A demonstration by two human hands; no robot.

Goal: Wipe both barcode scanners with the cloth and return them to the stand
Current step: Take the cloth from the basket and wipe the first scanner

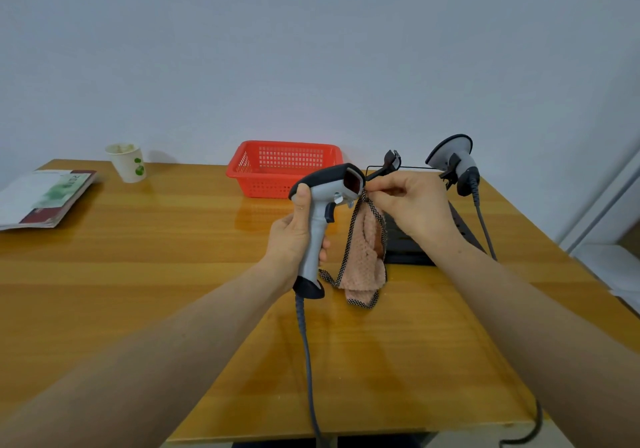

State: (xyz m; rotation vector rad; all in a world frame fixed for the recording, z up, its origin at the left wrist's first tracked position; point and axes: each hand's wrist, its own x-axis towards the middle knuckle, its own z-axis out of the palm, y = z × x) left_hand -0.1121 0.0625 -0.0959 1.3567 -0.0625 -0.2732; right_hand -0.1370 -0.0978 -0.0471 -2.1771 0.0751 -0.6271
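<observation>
The left hand (294, 240) grips the handle of a scanner (323, 212), holding it upright. The right hand (412, 205) pinches the cloth (363, 260), which hangs just below its fingers.

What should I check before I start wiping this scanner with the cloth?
1. Left hand grips the held scanner firmly round its handle: ok.
2. Right hand has enough cloth to wipe with: not ok, it pinches only one edge and the rest hangs loose.
3. Cloth touching the scan window: cannot tell, the edge is close beside it.
4. Empty cradle free for the return: ok.
5. Second scanner seated on its own holder: ok; whether it has been wiped, cannot tell.
6. Cable free of snags: cannot tell, it runs off the table's front edge.
</observation>
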